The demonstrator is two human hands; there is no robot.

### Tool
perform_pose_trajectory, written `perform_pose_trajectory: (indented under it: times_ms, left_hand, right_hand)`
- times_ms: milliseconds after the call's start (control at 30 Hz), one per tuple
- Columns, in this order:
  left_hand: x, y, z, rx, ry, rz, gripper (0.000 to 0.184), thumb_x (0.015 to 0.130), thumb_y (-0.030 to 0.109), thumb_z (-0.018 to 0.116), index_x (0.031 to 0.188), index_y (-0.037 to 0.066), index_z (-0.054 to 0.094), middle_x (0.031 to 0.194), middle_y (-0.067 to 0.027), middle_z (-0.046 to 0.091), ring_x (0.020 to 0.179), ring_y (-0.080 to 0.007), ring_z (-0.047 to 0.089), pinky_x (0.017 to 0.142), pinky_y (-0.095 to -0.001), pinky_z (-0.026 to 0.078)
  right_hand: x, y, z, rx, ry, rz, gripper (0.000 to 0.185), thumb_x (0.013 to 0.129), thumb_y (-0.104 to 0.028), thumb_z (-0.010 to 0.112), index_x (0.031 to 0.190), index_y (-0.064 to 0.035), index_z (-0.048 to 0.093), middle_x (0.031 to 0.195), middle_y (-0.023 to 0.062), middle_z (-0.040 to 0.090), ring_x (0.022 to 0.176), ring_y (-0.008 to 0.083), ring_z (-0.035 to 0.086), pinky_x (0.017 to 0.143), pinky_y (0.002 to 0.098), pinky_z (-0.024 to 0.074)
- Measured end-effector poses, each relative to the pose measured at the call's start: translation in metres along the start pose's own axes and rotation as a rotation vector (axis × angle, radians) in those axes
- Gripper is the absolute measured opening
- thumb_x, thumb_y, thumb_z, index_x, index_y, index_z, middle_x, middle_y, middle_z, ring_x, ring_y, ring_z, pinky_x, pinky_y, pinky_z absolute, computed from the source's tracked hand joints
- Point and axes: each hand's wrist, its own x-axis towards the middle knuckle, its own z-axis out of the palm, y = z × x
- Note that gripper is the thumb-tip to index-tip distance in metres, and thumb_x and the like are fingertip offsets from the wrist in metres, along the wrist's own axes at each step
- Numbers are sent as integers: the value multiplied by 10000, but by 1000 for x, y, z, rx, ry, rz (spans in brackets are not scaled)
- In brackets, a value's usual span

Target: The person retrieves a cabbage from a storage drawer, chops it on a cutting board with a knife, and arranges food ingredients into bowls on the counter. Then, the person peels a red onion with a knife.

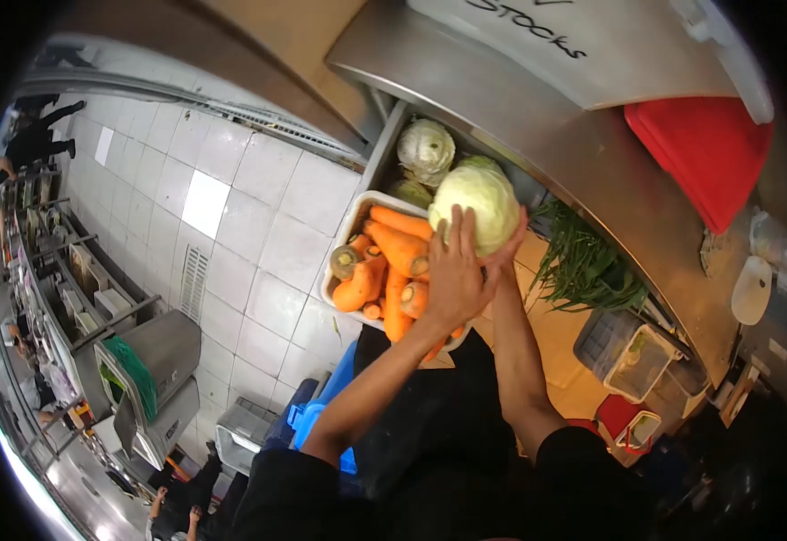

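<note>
A large pale green cabbage (475, 200) sits between my two hands, above the edge of a drawer. My left hand (458, 275) has its fingers spread over the near side of it. Against the right underside presses my right hand (507, 245), partly hidden behind the cabbage and my left hand. Just below and to the left, a white tub (329, 287) holds several carrots (400, 250), some large with cut ends. Behind the tub, another whitish cabbage (426, 151) lies in the open drawer (384, 135), with a greener one (410, 193) partly covered.
A bunch of green leaves (583, 261) lies to the right under the steel counter (538, 126). On the counter are a white container with handwriting (556, 45) and a red lid (704, 153). Grey bins (164, 361) stand on the tiled floor (267, 243) at left. Other people are farther off.
</note>
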Motion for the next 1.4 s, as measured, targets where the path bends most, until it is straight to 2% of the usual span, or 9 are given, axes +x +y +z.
perform_pose_trajectory:
  times_ms: [167,300,567,700,767,833,1033,1167,1400]
  left_hand:
    - [-13,-13,-20,-607,127,145,570,831,196,719,1293,-15,461,1268,-208,497,1131,-359,507,963,-430,422]
    - [-31,-26,-63,-701,287,-158,453,890,159,678,1262,-3,479,1192,-124,509,1066,-230,549,927,-357,447]
    - [-113,-34,-178,-1467,-152,-389,671,953,355,579,1477,77,266,1440,-153,372,1242,-284,476,983,-386,422]
    - [-121,-69,-246,-1889,-12,-431,767,959,597,398,1480,48,272,1499,-172,330,1345,-302,390,1079,-442,365]
    - [-137,-127,-290,-2132,-122,-628,818,945,659,309,1427,0,371,1398,-215,473,1248,-363,509,1055,-480,418]
    - [-153,-175,-329,-2243,-41,-437,836,938,664,309,1430,-10,359,1412,-217,457,1245,-367,511,1029,-481,443]
    - [-185,-260,-407,-2213,407,-310,785,929,642,363,1406,20,405,1359,-176,514,1158,-316,573,986,-452,478]
    - [-215,-317,-425,-2009,372,-553,786,928,646,360,1408,24,404,1364,-176,509,1167,-319,565,992,-458,471]
    - [-246,-405,-446,-1681,252,-808,789,927,651,355,1411,31,401,1371,-175,501,1181,-325,551,1001,-469,459]
  right_hand:
    - [-9,7,-12,131,-237,-15,601,926,-535,495,1359,-117,486,1418,132,462,1238,340,498,1080,498,374]
    - [-29,6,-2,154,-428,-109,636,914,-550,511,1374,-112,470,1427,146,451,1257,372,474,1080,535,364]
    - [-155,68,80,297,-257,-127,662,925,-529,535,1402,-82,430,1401,120,488,1288,314,449,1053,484,408]
    - [-177,104,199,-319,-713,-336,813,790,-633,650,1387,-114,468,1401,143,492,1313,399,420,1110,588,289]
    - [-186,130,251,-741,-1264,-377,671,741,-471,784,1220,-44,586,1291,166,576,1294,361,462,1110,504,329]
    - [-203,167,289,-726,-1192,-288,616,708,-342,846,1182,-24,615,1246,177,607,1270,357,493,1110,489,332]
    - [-234,256,343,-1067,-785,-141,867,702,-299,864,1400,-46,417,1370,135,519,1287,315,482,1102,451,339]
    - [-232,341,349,-1275,-910,103,1075,693,-315,875,1515,-168,199,1442,113,419,1298,310,441,1078,483,340]
    - [-210,485,362,-1202,-1140,292,987,770,-398,805,1499,-70,225,1500,158,333,1376,289,345,1132,424,312]
